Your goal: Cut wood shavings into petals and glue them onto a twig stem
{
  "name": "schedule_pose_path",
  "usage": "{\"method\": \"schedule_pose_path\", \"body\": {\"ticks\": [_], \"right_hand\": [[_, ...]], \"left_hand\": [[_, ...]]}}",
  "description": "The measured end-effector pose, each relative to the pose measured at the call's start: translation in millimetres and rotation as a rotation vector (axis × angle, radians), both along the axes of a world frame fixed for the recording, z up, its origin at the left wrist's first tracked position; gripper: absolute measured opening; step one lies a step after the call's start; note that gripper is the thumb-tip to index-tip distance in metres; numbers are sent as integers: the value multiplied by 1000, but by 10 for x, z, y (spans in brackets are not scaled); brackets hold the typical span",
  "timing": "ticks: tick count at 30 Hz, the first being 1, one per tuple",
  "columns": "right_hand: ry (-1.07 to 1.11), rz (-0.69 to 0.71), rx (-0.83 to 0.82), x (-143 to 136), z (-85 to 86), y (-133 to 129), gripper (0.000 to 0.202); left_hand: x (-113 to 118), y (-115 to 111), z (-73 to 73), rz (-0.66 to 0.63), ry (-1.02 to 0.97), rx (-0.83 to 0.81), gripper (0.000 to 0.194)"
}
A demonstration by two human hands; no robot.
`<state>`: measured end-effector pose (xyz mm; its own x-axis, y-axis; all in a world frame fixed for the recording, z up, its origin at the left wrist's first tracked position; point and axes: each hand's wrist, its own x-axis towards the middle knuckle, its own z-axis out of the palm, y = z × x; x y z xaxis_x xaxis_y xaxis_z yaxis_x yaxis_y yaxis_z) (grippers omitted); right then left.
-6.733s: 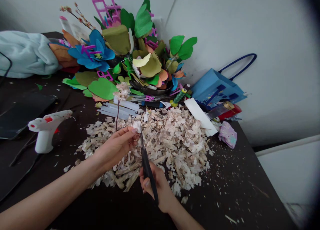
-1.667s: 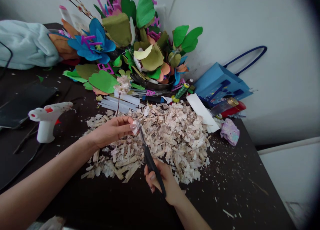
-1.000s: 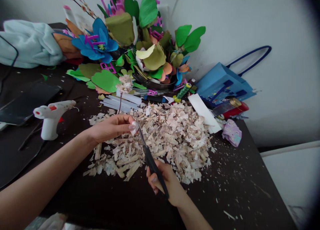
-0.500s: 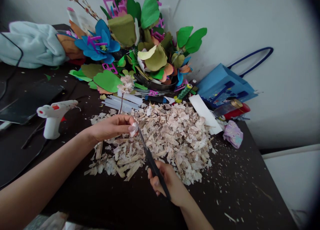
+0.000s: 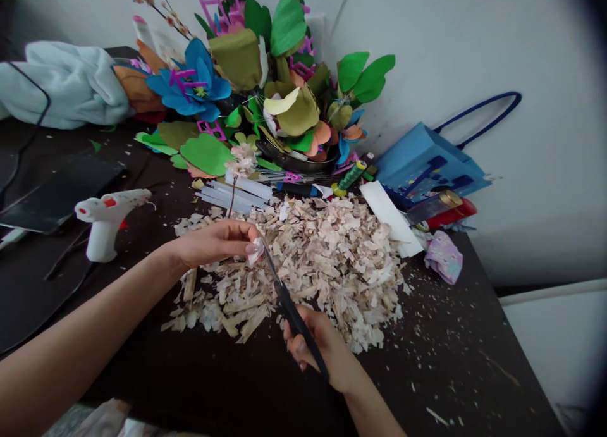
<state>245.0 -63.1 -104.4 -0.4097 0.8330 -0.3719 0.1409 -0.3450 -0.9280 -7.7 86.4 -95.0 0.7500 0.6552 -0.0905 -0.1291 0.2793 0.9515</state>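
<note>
Over a heap of pale, torn flakes (image 5: 332,253), my left hand (image 5: 220,241) pinches a small whitish piece (image 5: 255,251) between thumb and fingers. Black-handled scissors (image 5: 290,304) are gripped in my right hand (image 5: 315,342), pointing up and to the left. Their blade tips are at the right side of the small piece; whether the blades are parted is too small to tell. Just behind my left hand stands a pale blossom (image 5: 241,160) on a thin brown stem.
A white glue gun (image 5: 105,225) stands left of my hands. Behind the heap are translucent sticks (image 5: 232,195), green thread (image 5: 351,176) and colourful fabric flowers (image 5: 291,111). At the right are a white strip (image 5: 389,217), a blue bag (image 5: 427,162) and a crumpled lilac cloth (image 5: 443,257).
The whole view has shifted slightly, with things appearing a little further right. Both hands keep their holds, and the scissor tips remain beside the small piece.
</note>
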Motion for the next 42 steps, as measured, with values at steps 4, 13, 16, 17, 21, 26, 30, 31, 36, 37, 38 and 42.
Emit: {"method": "schedule_pose_path", "body": {"ticks": [4, 13, 16, 17, 21, 26, 30, 31, 36, 37, 38, 42], "right_hand": [[2, -22, -26, -15, 19, -3, 52], [27, -24, -15, -11, -6, -26, 51], [38, -21, -26, -8, -10, -28, 53], [44, -22, -32, -7, -13, -26, 52], [70, -31, -51, -7, -22, -17, 49], [82, -45, -76, -6, -3, -22, 48], [66, -48, -79, -3, 11, -21, 44], [61, -52, -82, -2, 11, -20, 43], [49, -79, -106, -10, 8, -18, 43], [53, -87, -111, -14, 10, -17, 44], [60, -94, -113, -18, 13, -15, 45], [83, -119, -81, -22, 21, 1, 52]], "left_hand": [[3, 0, -19, 5, -5, -8, 15], [-8, 11, -20, -16, -7, 5, 13], [-12, 13, -14, -20, 0, 13, 14], [-13, 13, -11, -23, 2, 14, 14], [-11, 8, -2, -25, 1, 3, 14], [-13, 12, -7, -24, 1, 5, 15], [-14, 19, 0, -42, -10, 6, 13], [-16, 19, 4, -44, -10, 8, 13], [-31, 10, 20, -40, -2, 13, 14], [-32, 8, 23, -38, -3, 11, 15], [-32, 7, 26, -34, -4, 9, 15], [-17, -5, 34, -12, 19, 14, 17]]}}
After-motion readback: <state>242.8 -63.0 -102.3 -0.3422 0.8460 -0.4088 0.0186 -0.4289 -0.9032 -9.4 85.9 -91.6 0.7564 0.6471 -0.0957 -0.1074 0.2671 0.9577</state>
